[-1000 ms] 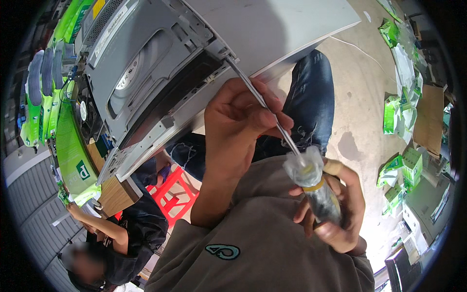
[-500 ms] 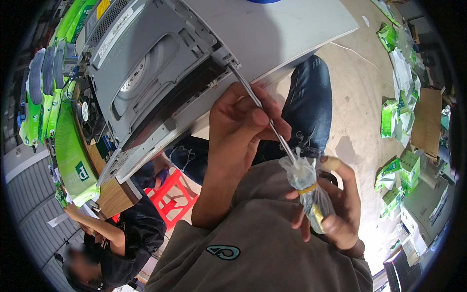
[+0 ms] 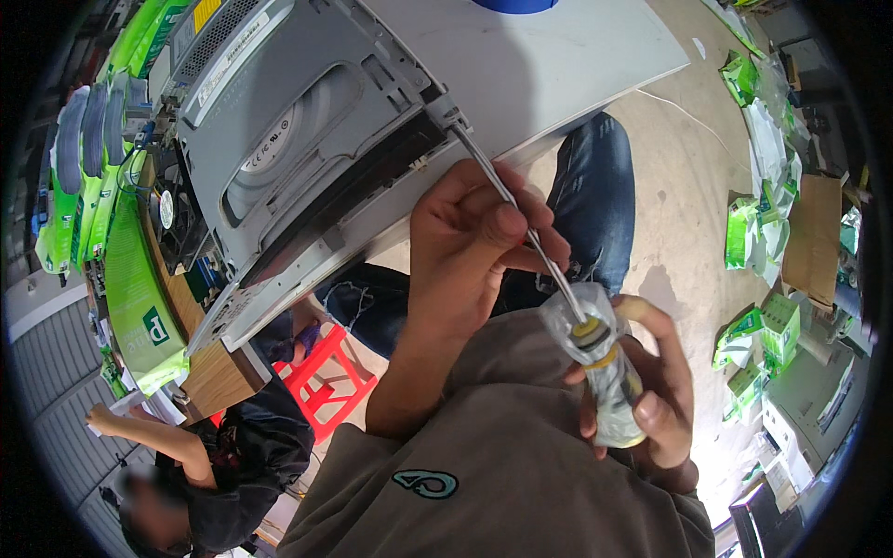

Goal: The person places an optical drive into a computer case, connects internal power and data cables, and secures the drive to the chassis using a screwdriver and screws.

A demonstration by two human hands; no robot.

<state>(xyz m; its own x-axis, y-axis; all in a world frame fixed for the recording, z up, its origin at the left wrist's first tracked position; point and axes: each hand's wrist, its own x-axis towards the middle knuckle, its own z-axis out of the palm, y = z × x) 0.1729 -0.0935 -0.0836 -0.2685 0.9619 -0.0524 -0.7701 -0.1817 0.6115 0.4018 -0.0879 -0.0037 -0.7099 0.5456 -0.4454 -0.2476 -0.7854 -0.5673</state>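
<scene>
A long screwdriver [image 3: 491,174] slants from a grey metal computer case [image 3: 381,102] down toward my body. Its tip meets the case's near right corner; the exact contact point is too small to make out. My left hand [image 3: 470,246] pinches the shaft between thumb and fingers, just below that corner. Around the handle [image 3: 609,395] is clear plastic wrapping, tied with a yellow band, and a yellow part shows through it. My right hand [image 3: 660,400] is closed around this wrapped handle.
The case rests on a light grey table [image 3: 595,46], a blue round object [image 3: 516,5] at its far edge. Left are green packages [image 3: 139,298], a small fan [image 3: 167,209], a red stool [image 3: 327,381] and another person [image 3: 219,465]. A cardboard box [image 3: 812,237] and more green packages lie right.
The wrapped handle has turned in my right hand, showing more yellow at its top. In view, the case and my left hand shift slightly right. The other person's arm has moved.
</scene>
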